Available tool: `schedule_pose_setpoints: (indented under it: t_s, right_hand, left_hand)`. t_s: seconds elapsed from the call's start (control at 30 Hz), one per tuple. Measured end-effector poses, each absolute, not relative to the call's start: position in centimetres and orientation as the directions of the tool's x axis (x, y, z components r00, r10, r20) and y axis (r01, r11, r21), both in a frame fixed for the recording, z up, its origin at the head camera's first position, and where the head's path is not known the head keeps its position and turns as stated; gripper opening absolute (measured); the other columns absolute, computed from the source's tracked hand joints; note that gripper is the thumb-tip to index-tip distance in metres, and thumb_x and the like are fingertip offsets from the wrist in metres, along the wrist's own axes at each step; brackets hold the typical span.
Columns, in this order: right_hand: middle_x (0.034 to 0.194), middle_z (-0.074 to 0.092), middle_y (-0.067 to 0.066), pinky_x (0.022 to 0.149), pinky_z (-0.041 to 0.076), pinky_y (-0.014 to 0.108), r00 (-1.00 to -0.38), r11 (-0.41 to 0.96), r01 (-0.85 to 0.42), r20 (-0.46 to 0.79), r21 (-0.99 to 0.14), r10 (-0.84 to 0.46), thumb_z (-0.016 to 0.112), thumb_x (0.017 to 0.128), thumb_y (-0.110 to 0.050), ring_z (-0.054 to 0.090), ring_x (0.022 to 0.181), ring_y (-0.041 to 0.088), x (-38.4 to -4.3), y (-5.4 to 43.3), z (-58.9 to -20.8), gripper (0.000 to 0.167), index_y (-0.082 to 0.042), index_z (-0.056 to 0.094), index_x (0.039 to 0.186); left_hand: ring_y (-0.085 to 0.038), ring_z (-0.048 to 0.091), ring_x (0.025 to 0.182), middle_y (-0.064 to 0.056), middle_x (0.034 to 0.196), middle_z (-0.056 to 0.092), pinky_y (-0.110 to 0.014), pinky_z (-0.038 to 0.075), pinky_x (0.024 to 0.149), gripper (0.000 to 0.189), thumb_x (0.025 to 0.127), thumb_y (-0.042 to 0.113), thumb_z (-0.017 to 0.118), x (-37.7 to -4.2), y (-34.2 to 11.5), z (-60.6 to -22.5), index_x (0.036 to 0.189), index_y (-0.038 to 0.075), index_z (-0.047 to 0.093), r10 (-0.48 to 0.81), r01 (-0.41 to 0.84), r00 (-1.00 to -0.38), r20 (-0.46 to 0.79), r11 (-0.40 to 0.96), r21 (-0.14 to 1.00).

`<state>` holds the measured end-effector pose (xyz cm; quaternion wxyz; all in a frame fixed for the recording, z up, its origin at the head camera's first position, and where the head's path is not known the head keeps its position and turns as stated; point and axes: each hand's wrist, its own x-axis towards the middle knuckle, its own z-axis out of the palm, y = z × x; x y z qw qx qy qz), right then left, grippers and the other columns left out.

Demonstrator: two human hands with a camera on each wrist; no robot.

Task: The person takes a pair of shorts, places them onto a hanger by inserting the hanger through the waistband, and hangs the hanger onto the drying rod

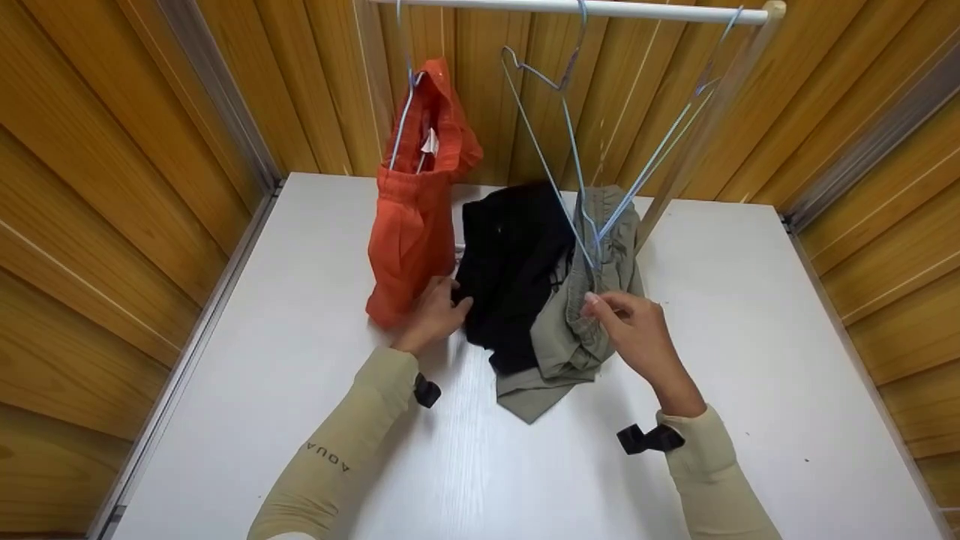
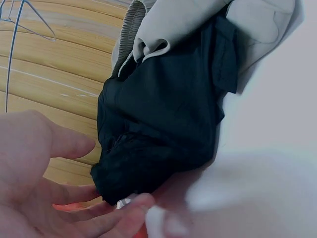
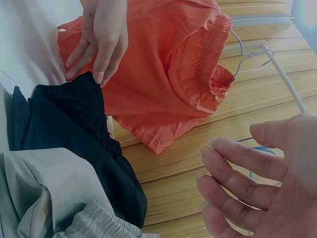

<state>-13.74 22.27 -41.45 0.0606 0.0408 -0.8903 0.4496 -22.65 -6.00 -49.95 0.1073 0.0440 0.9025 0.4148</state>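
My left hand [image 1: 435, 311] reaches to the left edge of the black shorts [image 1: 510, 262], its fingertips at the edge and its thumb held apart from them. The black shorts lie on grey-green shorts [image 1: 592, 330] with a gathered elastic waistband. In the right wrist view, the left fingers [image 3: 101, 59] touch a corner of the black waistband. My right hand [image 1: 634, 330] is over the grey-green shorts near their waistband, fingers loosely bent. Nothing shows between its thumb and fingers in the right wrist view. Orange shorts [image 1: 412, 232] hang on a wire hanger beside my left hand.
A white rod [image 1: 637, 9] of a wooden rack crosses the back. Two more wire hangers, a middle one [image 1: 570, 142] and a right one [image 1: 667, 142], overlap the grey-green shorts in the head view. Wooden plank walls [image 1: 97, 187] surround the white table [image 1: 247, 375].
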Motion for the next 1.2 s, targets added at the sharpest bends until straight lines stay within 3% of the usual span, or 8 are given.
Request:
schedule_pose_setpoints:
  t_s: [0.13, 0.37, 0.53, 0.8, 1.07, 1.2]
  right_hand:
    - [0.093, 0.073, 0.005, 0.078, 0.049, 0.026, -0.988, 0.6, -0.135, 0.154, -0.788, -0.02, 0.056, 0.098, -0.034, 0.066, 0.089, 0.019, -13.9, 22.2, -41.7, 0.029, -0.013, 0.074, 0.09]
    - [0.092, 0.073, 0.004, 0.078, 0.05, 0.031, -0.987, 0.606, -0.15, 0.158, -0.781, -0.04, 0.057, 0.097, -0.033, 0.066, 0.088, 0.018, -14.0, 22.0, -42.1, 0.028, -0.013, 0.074, 0.091]
    - [0.092, 0.073, 0.005, 0.08, 0.051, 0.035, -0.985, 0.601, -0.165, 0.161, -0.782, -0.06, 0.057, 0.098, -0.032, 0.066, 0.088, 0.018, -14.3, 21.8, -42.2, 0.028, -0.011, 0.074, 0.092]
    - [0.099, 0.072, 0.006, 0.086, 0.052, 0.036, -0.986, 0.585, -0.166, 0.138, -0.794, -0.093, 0.056, 0.098, -0.031, 0.066, 0.094, 0.019, -14.5, 21.1, -42.2, 0.027, -0.01, 0.071, 0.103]
    - [0.107, 0.068, 0.008, 0.085, 0.049, 0.025, -0.986, 0.54, -0.16, 0.116, -0.826, -0.115, 0.056, 0.099, -0.027, 0.064, 0.096, 0.016, -14.8, 19.6, -42.2, 0.028, -0.007, 0.066, 0.116]
    - [0.116, 0.065, 0.012, 0.083, 0.05, 0.024, -0.989, 0.521, -0.129, 0.068, -0.844, -0.133, 0.055, 0.099, -0.023, 0.066, 0.101, 0.023, -15.1, 18.9, -42.3, 0.029, -0.005, 0.062, 0.121]
  left_hand:
    - [-0.027, 0.05, 0.111, -0.014, 0.127, 0.051, -0.041, 0.042, 0.102, 0.037, 0.094, 0.026, 0.06, -22.7, -6.0, -50.3, 0.12, 0.0, 0.055, 0.175, 0.007, -0.975, -0.14, 0.646, 0.763]
    - [-0.024, 0.052, 0.096, -0.007, 0.104, 0.058, -0.038, 0.044, 0.086, 0.025, 0.094, 0.028, 0.061, -22.3, -5.6, -50.0, 0.111, 0.011, 0.055, 0.163, 0.026, -0.978, -0.126, 0.705, 0.709]
    - [-0.022, 0.056, 0.081, -0.008, 0.092, 0.062, -0.034, 0.046, 0.074, 0.022, 0.093, 0.025, 0.061, -21.5, -4.7, -48.8, 0.108, 0.01, 0.056, 0.176, 0.124, -0.984, -0.001, 0.698, 0.705]
    - [-0.025, 0.059, 0.085, -0.016, 0.102, 0.065, -0.039, 0.05, 0.079, 0.02, 0.092, 0.015, 0.062, -20.7, -3.5, -47.3, 0.106, 0.003, 0.056, 0.25, 0.289, -0.954, 0.168, 0.602, 0.744]
    - [-0.023, 0.058, 0.082, -0.012, 0.095, 0.063, -0.037, 0.049, 0.076, 0.017, 0.09, 0.013, 0.064, -19.7, -2.5, -46.2, 0.102, 0.004, 0.057, 0.315, 0.413, -0.908, 0.276, 0.572, 0.709]
    - [-0.022, 0.057, 0.086, -0.009, 0.097, 0.062, -0.037, 0.048, 0.079, 0.017, 0.089, 0.014, 0.064, -19.1, -2.0, -45.7, 0.103, 0.006, 0.058, 0.353, 0.46, -0.885, 0.303, 0.565, 0.685]
